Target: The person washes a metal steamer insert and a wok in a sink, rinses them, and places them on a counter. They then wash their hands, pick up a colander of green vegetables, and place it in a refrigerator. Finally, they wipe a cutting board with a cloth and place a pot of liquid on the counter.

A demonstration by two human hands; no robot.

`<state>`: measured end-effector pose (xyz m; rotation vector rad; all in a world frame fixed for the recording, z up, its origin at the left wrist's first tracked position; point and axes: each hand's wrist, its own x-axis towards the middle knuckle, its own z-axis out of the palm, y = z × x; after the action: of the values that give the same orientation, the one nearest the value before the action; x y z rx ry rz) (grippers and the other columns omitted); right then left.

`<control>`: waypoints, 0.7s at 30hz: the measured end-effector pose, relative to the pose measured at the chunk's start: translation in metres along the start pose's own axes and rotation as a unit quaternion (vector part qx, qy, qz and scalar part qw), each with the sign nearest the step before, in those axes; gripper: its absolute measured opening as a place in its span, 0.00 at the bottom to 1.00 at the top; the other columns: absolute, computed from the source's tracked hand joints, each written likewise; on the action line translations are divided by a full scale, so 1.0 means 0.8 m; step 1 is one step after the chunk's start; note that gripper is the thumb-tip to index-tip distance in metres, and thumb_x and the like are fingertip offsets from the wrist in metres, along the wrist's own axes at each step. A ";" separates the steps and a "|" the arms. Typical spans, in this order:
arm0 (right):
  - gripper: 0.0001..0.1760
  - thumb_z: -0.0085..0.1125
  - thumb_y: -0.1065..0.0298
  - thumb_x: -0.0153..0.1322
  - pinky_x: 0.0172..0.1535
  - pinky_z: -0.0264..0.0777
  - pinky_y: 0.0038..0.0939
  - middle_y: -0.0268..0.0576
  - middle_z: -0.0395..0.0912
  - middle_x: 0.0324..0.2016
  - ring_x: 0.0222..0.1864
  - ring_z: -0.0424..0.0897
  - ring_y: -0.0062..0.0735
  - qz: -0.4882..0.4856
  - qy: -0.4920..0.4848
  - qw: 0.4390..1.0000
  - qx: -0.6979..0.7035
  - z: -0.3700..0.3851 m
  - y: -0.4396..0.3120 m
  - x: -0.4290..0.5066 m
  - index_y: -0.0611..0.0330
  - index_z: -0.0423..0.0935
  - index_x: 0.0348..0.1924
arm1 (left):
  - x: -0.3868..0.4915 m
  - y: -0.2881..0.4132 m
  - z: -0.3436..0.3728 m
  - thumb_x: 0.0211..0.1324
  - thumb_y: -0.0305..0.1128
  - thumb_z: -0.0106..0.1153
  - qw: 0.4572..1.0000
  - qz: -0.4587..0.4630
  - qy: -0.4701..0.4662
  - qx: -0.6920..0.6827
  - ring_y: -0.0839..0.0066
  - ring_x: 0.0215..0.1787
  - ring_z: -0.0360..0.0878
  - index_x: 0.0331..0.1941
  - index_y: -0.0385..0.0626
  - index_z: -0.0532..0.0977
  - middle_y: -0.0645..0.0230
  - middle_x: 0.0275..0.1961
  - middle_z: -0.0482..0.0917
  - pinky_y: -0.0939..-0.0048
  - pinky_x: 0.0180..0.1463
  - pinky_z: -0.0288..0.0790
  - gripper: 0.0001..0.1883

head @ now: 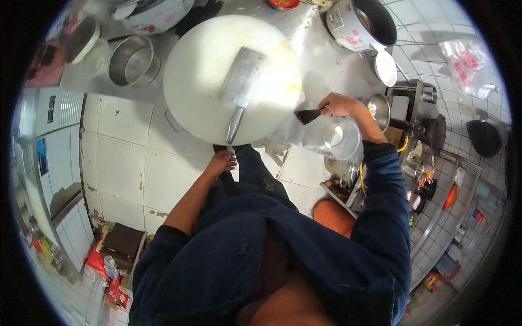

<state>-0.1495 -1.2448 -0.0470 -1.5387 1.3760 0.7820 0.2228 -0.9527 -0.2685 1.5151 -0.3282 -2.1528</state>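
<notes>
My right hand (340, 105) grips a dark, fan-shaped scraper (308, 116) by its handle, just right of a thick round white cutting board (195, 81). A cleaver (246, 73) lies flat on the board, its metal handle pointing towards me over the near edge. My left hand (222, 164) hangs below that edge with its fingers curled; whether anything is inside them is hidden. Near my right wrist are a clear plastic bowl (341, 138) and a steel bowl (379, 112).
A steel pot (131, 61) stands left of the board on the metal counter (312, 77). Flower-patterned pots sit at the back left (159, 18) and back right (346, 30). A white bowl (385, 68) is at right, and an orange bucket (332, 216) is on the floor.
</notes>
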 end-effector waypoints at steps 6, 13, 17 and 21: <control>0.26 0.64 0.61 0.70 0.19 0.52 0.22 0.29 0.74 0.24 0.17 0.61 0.16 0.024 -0.108 0.964 0.240 0.008 0.039 -0.002 0.59 0.77 0.61 | -0.051 -0.040 -0.069 0.72 0.40 0.50 0.995 0.004 0.081 -0.064 0.69 0.44 0.83 0.53 0.42 0.73 0.62 0.45 0.81 0.65 0.49 0.80 0.15; 0.19 0.65 0.59 0.70 0.24 0.65 0.19 0.26 0.80 0.27 0.23 0.73 0.12 -0.001 -0.088 0.960 0.266 0.004 0.051 -0.018 0.58 0.80 0.51 | -0.147 -0.173 -0.105 0.70 0.38 0.53 0.942 0.113 0.197 -0.245 0.65 0.45 0.84 0.54 0.43 0.71 0.59 0.45 0.82 0.61 0.49 0.81 0.16; 0.20 0.66 0.66 0.70 0.15 0.58 0.14 0.34 0.79 0.25 0.15 0.70 0.12 -0.031 -0.056 0.965 0.255 0.004 0.010 -0.038 0.62 0.77 0.53 | -0.189 -0.269 -0.041 0.68 0.32 0.53 0.878 0.103 0.332 -0.328 0.63 0.45 0.84 0.55 0.38 0.72 0.58 0.46 0.82 0.62 0.49 0.82 0.15; 0.26 0.61 0.65 0.71 0.14 0.53 0.18 0.36 0.73 0.23 0.13 0.61 0.17 -0.177 -0.237 0.937 0.186 0.072 -0.099 -0.050 0.58 0.72 0.62 | -0.234 -0.371 0.060 0.66 0.32 0.51 0.814 0.099 0.383 -0.425 0.67 0.45 0.83 0.54 0.37 0.72 0.57 0.44 0.81 0.65 0.46 0.81 0.16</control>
<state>-0.0728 -1.1782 -0.0172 -1.1536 0.8018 0.5737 0.1547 -0.6070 -0.2345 1.5055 0.6484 -1.0751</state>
